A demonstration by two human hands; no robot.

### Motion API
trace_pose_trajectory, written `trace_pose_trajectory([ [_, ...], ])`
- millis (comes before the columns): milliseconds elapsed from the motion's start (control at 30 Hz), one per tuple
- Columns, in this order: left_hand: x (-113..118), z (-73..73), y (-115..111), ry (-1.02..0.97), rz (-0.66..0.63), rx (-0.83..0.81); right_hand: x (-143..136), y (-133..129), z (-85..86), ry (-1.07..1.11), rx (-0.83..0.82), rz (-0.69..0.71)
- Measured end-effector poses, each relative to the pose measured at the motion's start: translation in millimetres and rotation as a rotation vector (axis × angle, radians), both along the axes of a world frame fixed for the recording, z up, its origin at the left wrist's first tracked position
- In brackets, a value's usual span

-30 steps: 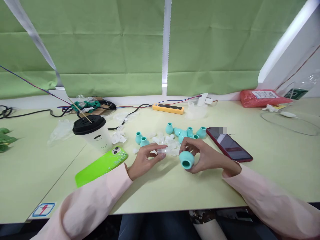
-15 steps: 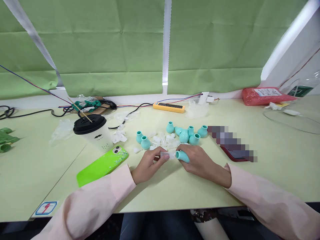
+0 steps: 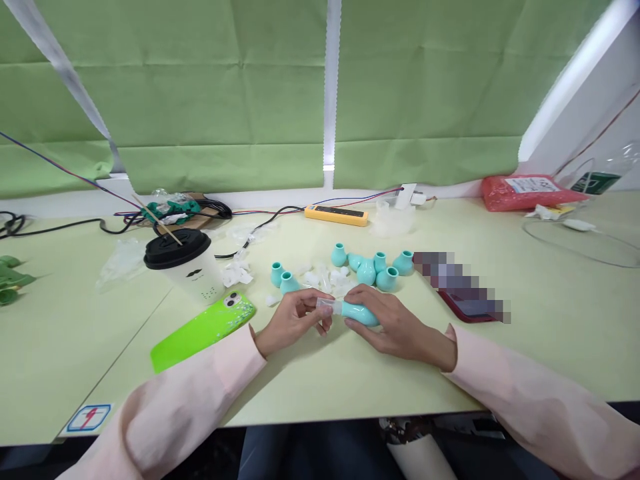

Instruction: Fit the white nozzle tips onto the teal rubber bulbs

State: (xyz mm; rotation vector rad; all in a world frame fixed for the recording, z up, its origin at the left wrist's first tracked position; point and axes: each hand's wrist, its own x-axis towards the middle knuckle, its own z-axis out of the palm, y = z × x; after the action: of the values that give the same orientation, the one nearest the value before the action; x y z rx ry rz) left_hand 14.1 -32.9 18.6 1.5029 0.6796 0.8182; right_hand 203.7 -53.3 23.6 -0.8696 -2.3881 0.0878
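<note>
My left hand (image 3: 295, 320) pinches a small clear plastic piece (image 3: 326, 304) between thumb and fingers. In my right hand (image 3: 393, 323) is a glossy turquoise bulb-shaped piece (image 3: 361, 314), lying sideways with its narrow end to the left. The clear piece meets that narrow end, and the two touch. Just behind my hands lies a pile of translucent white pieces (image 3: 327, 279). Several more turquoise bulb pieces (image 3: 367, 270) are grouped behind my right hand, and two others (image 3: 289, 283) are behind my left hand.
To the left are a green phone case (image 3: 203, 332) and a white cup (image 3: 193, 277) with a black lid. A dark red phone (image 3: 463, 308) lies right. Farther back are a yellow device (image 3: 336, 215), cables and a red package (image 3: 530, 192).
The turquoise piece in my right hand and the clear piece in my left hand have come together, closing the gap at the bulb's opening. My right fingers have shifted round the bulb.
</note>
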Motion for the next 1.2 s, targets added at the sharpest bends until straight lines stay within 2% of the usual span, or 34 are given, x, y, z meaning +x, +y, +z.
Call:
trace_pose_trajectory([
  [133, -1.4, 0.4, -0.4, 0.024, -0.069, -0.026, 0.0, 0.8, -9.1, -0.032, 0.057, -0.002],
  [267, -1.6, -0.3, -1.1, 0.110, -0.044, 0.026, -3.3, 0.0, -16.7, -0.091, 0.133, -0.048],
  [333, -1.4, -0.8, -1.1, 0.126, -0.026, 0.033, -4.2, -0.2, -18.0, -0.084, 0.115, -0.045],
  [533, -1.3, -1.0, -2.5, 0.117, -0.007, 0.051, -4.6, -1.5, -13.5, 0.075, -0.164, -0.081],
  [667, -1.4, -0.7, -4.3, 0.157, 0.020, 0.096, -6.8, -1.5, -9.2, 0.224, -0.365, -0.046],
  [800, -2.0, -0.3, -5.6, 0.265, 0.070, 0.239, -9.2, -2.3, -5.4, 0.313, -0.574, -0.001],
  [967, -3.2, 1.2, -6.4, 0.356, 0.072, 0.446, -8.7, -1.6, 0.3, 0.366, -0.837, 0.076],
  [1200, -3.6, 7.8, -4.1, 0.380, -0.006, 0.573, -7.3, 5.2, 4.3, 0.393, -0.911, 0.172],
])
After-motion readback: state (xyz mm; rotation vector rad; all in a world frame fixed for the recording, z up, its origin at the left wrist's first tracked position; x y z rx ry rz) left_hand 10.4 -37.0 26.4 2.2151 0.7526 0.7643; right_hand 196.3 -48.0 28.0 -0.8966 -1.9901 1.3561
